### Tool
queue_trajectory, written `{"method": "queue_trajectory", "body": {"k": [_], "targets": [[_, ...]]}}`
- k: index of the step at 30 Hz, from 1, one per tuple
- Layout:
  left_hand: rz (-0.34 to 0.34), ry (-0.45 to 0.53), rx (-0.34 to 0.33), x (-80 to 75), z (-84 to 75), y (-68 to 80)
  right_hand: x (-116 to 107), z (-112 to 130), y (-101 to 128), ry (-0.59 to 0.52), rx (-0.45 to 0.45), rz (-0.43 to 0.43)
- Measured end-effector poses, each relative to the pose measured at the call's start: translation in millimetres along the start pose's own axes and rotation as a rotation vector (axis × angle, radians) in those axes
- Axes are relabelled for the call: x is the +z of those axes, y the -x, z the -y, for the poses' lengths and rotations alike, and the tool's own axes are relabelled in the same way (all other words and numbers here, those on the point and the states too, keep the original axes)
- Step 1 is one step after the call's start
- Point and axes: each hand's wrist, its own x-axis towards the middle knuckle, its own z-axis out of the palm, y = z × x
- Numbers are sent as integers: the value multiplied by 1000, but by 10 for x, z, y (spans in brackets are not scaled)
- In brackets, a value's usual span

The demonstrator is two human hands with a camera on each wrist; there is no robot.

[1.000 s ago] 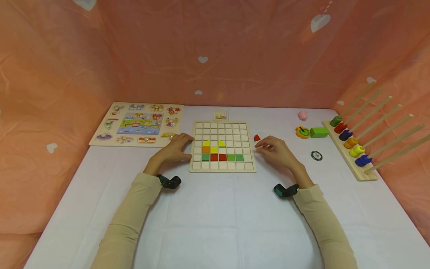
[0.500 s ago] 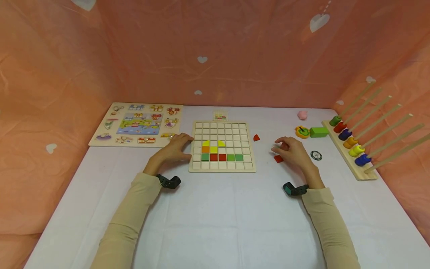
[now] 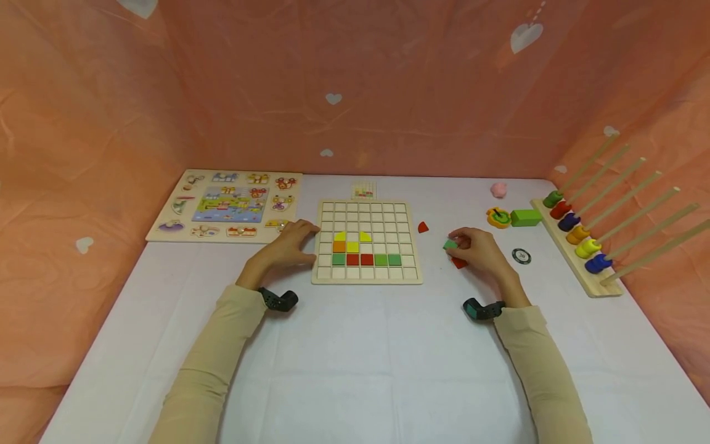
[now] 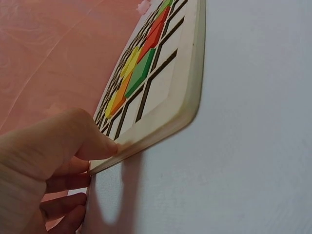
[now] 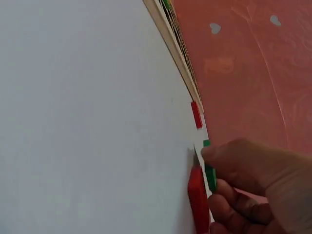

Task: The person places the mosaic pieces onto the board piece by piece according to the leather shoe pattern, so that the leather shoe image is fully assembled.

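Note:
A wooden grid board (image 3: 388, 279) lies mid-table, with yellow, orange, red and green tiles in some of its squares. My left hand (image 3: 287, 245) rests at its left edge; in the left wrist view the thumb (image 4: 100, 144) touches the rim and the other fingers lie beside it. Right of the board, my right hand (image 3: 478, 250) pinches a small green tile (image 5: 210, 170) between thumb and fingers. Just under that hand is a red tile (image 3: 459, 263), partly hidden. Another red piece (image 3: 423, 227), with a rounded side, lies near the board's right edge.
A picture puzzle board (image 3: 166, 231) lies at the back left; a small pattern card (image 3: 363, 190) sits behind the grid. To the right are a pink piece (image 3: 498, 190), round toy (image 3: 498, 217), green block (image 3: 526, 217), chip (image 3: 521, 256) and peg rack (image 3: 610, 288).
My right hand moved right, away from the board, uncovering a red tile. Then it shifted slightly left, and a green tile now shows in its fingers. The left hand stays in place.

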Motion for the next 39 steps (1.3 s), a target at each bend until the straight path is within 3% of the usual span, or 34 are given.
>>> {"method": "queue_trajectory", "body": {"k": [4, 11, 14, 21, 27, 39], "targets": [[0, -3, 2, 0, 9, -2, 53, 135, -74, -68, -49, 33], [-3, -13, -1, 16, 34, -13, 239, 430, -231, -173, -294, 71], [-7, -16, 0, 18, 37, -12, 349, 576, -287, -193, -352, 87], [0, -6, 8, 11, 23, -7, 592, 820, -362, -200, -362, 133], [-8, -21, 14, 18, 32, -8, 743, 904, -425, -188, -460, 106], [-10, -16, 13, 20, 36, -8, 855, 971, -442, -136, -518, 116]]}}
